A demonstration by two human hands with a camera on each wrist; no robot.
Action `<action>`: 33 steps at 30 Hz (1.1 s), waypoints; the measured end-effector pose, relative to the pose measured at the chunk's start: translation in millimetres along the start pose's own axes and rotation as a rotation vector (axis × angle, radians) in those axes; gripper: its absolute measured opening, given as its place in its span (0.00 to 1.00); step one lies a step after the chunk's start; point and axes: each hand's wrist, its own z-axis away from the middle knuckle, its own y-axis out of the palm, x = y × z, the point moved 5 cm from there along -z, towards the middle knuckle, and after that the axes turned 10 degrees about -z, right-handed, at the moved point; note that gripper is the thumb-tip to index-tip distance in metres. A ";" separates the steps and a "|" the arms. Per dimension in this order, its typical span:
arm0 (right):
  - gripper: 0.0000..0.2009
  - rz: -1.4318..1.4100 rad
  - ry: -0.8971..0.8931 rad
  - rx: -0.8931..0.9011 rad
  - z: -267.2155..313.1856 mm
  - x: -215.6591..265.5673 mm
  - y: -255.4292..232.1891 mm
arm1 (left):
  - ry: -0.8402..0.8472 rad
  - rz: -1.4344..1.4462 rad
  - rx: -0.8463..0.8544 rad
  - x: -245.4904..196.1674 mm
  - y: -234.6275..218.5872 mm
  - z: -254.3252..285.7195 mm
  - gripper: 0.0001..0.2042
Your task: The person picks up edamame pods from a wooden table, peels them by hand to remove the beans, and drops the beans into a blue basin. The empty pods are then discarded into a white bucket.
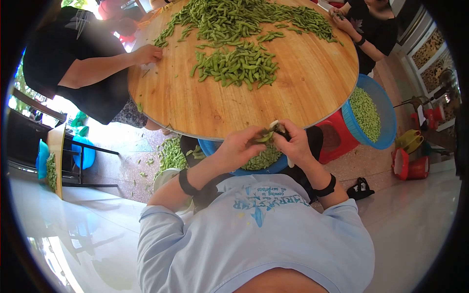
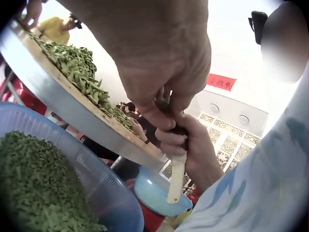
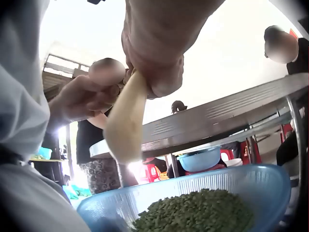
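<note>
Both hands meet above a blue basket of shelled green beans, at the near edge of the round wooden table. The left hand pinches green pods between thumb and fingers. In the right hand is a tool with a cream handle, its handle end pointing down out of the fist; the tool's other end is hidden between the hands. A small pile of pods lies on the table in front, with a larger heap behind it.
People sit at the table's left and right, one with an arm on the tabletop. At right stand a second blue basket of beans and a red stool. Pods lie on the floor at left beside a pale bucket.
</note>
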 end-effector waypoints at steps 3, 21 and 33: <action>0.04 -0.428 0.237 0.042 0.4 -4.9 2.9 | 0.019 0.266 -0.092 3.9 0.3 1.3 0.10; 0.18 -0.369 0.320 0.268 12.3 -0.1 17.1 | -0.200 0.531 -0.045 35.9 5.9 5.8 0.06; 0.18 -0.563 0.364 0.250 19.5 -7.0 24.5 | -0.185 0.612 -0.099 42.7 12.5 2.6 0.06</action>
